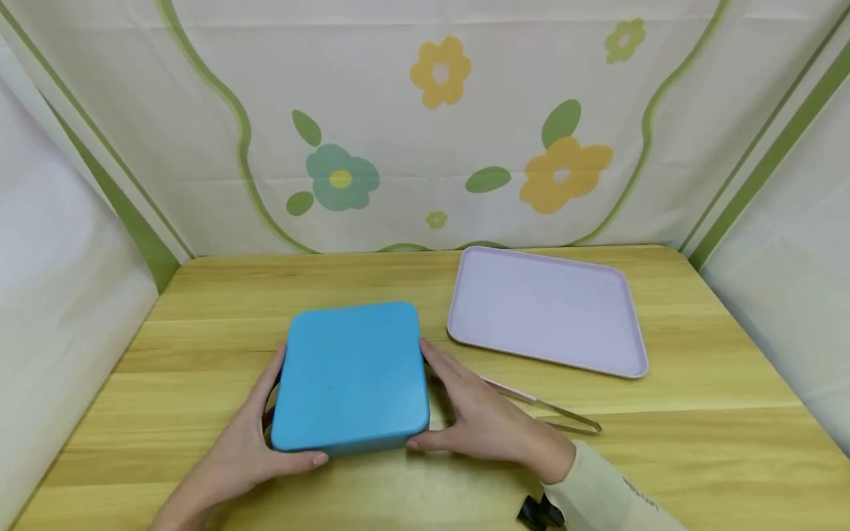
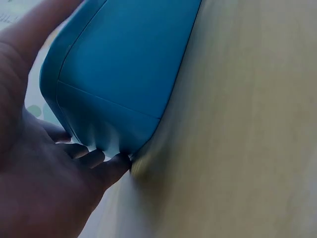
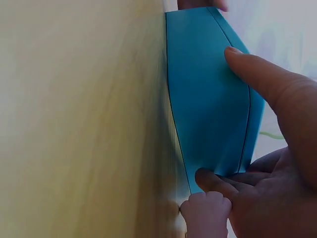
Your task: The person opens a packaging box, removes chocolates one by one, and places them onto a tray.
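A blue square box point(image 1: 352, 376) with rounded corners and a lid seam around its upper sides is low on the wooden table point(image 1: 219, 295). My left hand point(image 1: 249, 442) grips its left side, thumb along the front face and fingers along the side wall. From the other side my right hand point(image 1: 485, 420) holds it, the thumb at the front right corner. In the right wrist view that thumb point(image 3: 262, 69) lies on the front face near the seam. Tongs point(image 1: 564, 413) with metal arms lie partly behind the right hand, the bent end pointing right.
A pale lilac tray point(image 1: 547, 313) lies at the back right of the table. By the right sleeve is a small black object point(image 1: 539, 512). A flower-print curtain point(image 1: 398, 133) hangs along the back edge, with white cloth on both sides.
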`<act>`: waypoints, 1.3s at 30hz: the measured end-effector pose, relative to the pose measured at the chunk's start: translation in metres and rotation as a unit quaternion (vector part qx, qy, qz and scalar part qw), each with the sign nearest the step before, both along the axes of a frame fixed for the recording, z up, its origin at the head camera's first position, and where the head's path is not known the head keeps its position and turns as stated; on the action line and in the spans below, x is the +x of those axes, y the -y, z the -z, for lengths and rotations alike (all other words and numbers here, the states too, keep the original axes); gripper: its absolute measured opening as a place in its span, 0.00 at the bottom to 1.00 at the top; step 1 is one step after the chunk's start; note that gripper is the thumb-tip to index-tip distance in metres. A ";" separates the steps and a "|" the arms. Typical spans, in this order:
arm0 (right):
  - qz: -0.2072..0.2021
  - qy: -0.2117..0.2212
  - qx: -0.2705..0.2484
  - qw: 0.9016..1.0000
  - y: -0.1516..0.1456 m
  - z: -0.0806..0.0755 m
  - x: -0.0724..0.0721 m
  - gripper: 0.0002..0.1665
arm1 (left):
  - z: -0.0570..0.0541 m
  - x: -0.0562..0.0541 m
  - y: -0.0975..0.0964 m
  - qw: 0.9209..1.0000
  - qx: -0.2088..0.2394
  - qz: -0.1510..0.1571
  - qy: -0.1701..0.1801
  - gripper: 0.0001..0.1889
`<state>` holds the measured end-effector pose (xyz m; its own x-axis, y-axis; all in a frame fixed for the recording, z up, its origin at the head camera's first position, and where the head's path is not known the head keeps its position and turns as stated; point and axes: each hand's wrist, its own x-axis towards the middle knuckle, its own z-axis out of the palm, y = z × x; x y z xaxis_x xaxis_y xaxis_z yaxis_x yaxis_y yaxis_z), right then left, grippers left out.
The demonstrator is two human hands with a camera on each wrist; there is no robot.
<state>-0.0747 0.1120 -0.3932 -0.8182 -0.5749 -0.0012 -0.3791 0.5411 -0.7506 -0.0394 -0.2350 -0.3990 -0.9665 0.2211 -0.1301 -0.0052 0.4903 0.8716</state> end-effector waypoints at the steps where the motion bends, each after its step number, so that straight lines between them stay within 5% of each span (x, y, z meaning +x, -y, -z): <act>1: 0.000 -0.002 0.001 1.000 0.000 0.000 0.000 0.78 | 0.000 0.000 0.000 1.000 0.000 0.001 -0.001 0.77; 15: 0.014 -0.011 0.010 1.000 0.007 -0.001 0.002 0.81 | 0.000 0.003 0.000 1.000 0.004 -0.008 0.011 0.76; 39: 0.037 -0.004 -0.011 0.999 0.011 0.001 0.005 0.82 | -0.001 0.003 0.001 1.000 -0.005 0.006 -0.016 0.76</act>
<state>-0.0697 0.1011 -0.3943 -0.8581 -0.5132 0.0181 -0.3453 0.5506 -0.7600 -0.0362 -0.2362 -0.3978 -0.9675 0.2320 -0.1007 0.0296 0.4991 0.8660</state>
